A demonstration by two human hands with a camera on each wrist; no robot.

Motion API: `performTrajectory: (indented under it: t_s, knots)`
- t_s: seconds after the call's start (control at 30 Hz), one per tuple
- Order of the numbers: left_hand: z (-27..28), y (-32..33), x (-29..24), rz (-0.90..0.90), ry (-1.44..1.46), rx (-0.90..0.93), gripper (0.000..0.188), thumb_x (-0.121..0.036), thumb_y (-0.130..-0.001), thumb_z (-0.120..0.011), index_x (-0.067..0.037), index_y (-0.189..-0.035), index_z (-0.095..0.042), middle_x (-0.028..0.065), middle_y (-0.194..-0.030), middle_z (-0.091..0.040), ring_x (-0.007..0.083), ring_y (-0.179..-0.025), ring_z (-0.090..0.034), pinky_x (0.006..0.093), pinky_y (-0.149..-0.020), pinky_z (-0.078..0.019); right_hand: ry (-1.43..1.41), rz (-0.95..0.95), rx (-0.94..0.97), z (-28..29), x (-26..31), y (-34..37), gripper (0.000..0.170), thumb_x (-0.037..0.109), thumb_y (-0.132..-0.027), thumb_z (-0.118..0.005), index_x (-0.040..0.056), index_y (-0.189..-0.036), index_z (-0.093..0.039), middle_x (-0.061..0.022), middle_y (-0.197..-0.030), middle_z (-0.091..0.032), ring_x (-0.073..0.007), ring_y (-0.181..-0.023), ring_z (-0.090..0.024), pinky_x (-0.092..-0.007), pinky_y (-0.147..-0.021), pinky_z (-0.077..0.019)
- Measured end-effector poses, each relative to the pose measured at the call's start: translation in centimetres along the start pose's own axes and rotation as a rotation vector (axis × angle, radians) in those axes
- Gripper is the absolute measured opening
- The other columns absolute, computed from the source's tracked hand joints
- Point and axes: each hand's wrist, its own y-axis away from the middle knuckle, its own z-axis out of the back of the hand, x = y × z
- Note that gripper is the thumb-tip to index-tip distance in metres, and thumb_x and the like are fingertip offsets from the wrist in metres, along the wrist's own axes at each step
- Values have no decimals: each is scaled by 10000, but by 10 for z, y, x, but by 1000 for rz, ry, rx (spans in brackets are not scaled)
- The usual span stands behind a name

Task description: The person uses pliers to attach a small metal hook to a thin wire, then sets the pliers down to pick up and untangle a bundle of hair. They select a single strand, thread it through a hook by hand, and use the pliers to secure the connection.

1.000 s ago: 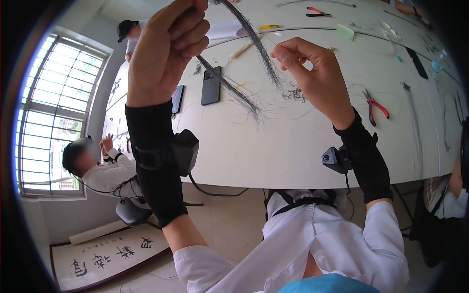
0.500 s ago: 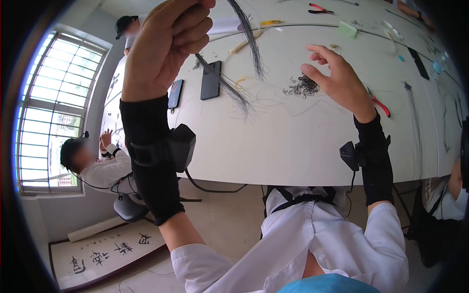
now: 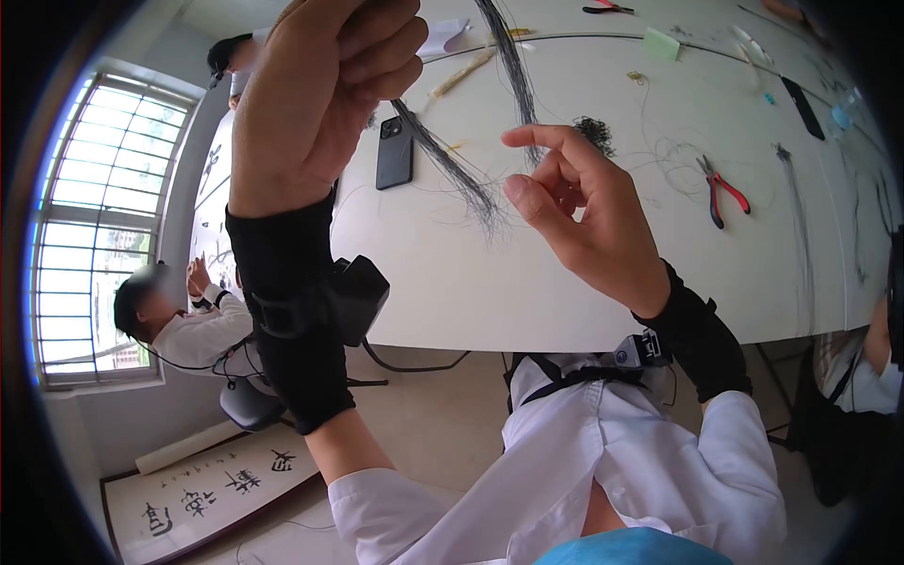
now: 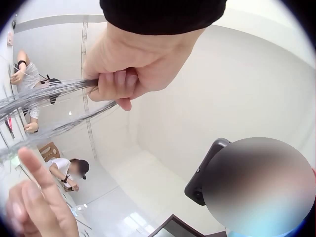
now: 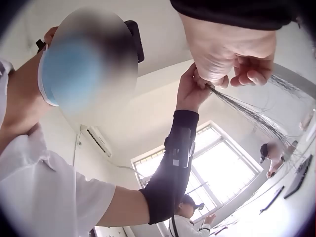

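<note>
Raised at the upper left of the head view, the left hand (image 3: 311,104) has its fingers curled round dark, hair-like strands. Two bundles hang from it: one bundle (image 3: 443,158) beside the hand, the other bundle (image 3: 513,75) farther right. The left wrist view shows the fist (image 4: 133,69) gripping the strands (image 4: 49,94). The right hand (image 3: 603,212) is beside the lower end of the right bundle, thumb and index finger apart; whether it touches any strand cannot be told. In the right wrist view the strands (image 5: 247,111) run down from the left hand (image 5: 192,91).
On the white table (image 3: 452,301) lie a phone (image 3: 395,155), red-handled pliers (image 3: 720,193), a tangled dark pile (image 3: 593,135), loose wisps, a green paper (image 3: 663,44) and another strand bundle (image 3: 796,226). Another person (image 3: 179,306) sits at the left.
The right hand moved away from the right bundle to the right, then came back left and lower beside its end. The left hand still grips the strands; the view has shifted slightly.
</note>
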Motion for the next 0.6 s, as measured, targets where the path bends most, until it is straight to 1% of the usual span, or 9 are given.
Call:
performTrajectory:
  t_s: [0.07,0.13,0.17,0.23,0.3,0.37,0.47,0.57,0.6]
  knots:
    - [-5,0,1,-12,6,28,278,-221,-1071,-461,-53,-880,-573,-84,-602,-284,45,-492,-247,230,-430,-219,244,384,-204,-12,-8,-24,382,252,-942,-680,14,-1220,-572,-24,-683,-592,-147,-580,-558,-289,-601,-475]
    - [-10,-2,4,-12,45,32,262,-214,-1067,-467,-52,-891,-572,-86,-603,-279,44,-494,-249,226,-433,-218,307,619,-314,-32,-16,-48,396,270,-959,-663,17,-1239,-543,-43,-712,-609,-199,-615,-589,-324,-642,-498]
    - [-10,-3,8,-7,81,23,253,-210,-1065,-472,-51,-893,-569,-87,-603,-275,43,-495,-250,224,-434,-216,248,662,-322,-45,-20,-60,381,273,-975,-644,16,-1233,-531,-57,-733,-619,-227,-637,-600,-339,-664,-506]
    - [-7,-9,8,-25,141,-21,238,-198,-1061,-481,-51,-891,-561,-89,-602,-268,41,-493,-251,221,-434,-213,110,563,-187,-51,-24,-59,302,274,-1012,-591,19,-1164,-534,-59,-733,-593,-208,-634,-554,-330,-651,-478]
    - [7,-14,3,-71,195,-103,228,-183,-1058,-486,-53,-882,-551,-91,-600,-260,40,-490,-251,220,-432,-211,-43,272,107,-44,-26,-31,253,272,-1055,-524,23,-1036,-568,-37,-692,-519,-118,-584,-441,-281,-581,-409]
    - [29,-20,0,-111,224,-113,208,-166,-1058,-484,-58,-888,-536,-92,-598,-248,43,-484,-249,222,-421,-216,37,147,120,-36,-35,-5,261,239,-1081,-456,25,-966,-550,-56,-699,-523,-118,-598,-455,-286,-585,-406]
    - [52,-24,-4,-136,148,-101,207,-164,-1063,-466,-51,-902,-531,-90,-600,-245,44,-486,-251,221,-414,-215,107,92,157,-22,-57,23,268,229,-1075,-464,12,-950,-561,-81,-711,-552,-146,-610,-484,-302,-596,-415]
    - [64,-27,-3,-131,141,-99,210,-163,-1066,-456,-50,-904,-528,-87,-602,-246,46,-486,-253,221,-411,-216,206,-42,263,-11,-75,38,251,208,-1052,-483,6,-920,-552,-154,-785,-636,-336,-754,-637,-406,-702,-500]
    - [67,-26,-3,-122,146,-79,211,-164,-1066,-455,-51,-903,-527,-86,-602,-247,46,-486,-253,221,-410,-217,234,-9,248,-11,-89,42,252,210,-1038,-500,2,-913,-568,-161,-788,-637,-350,-765,-627,-428,-721,-500]
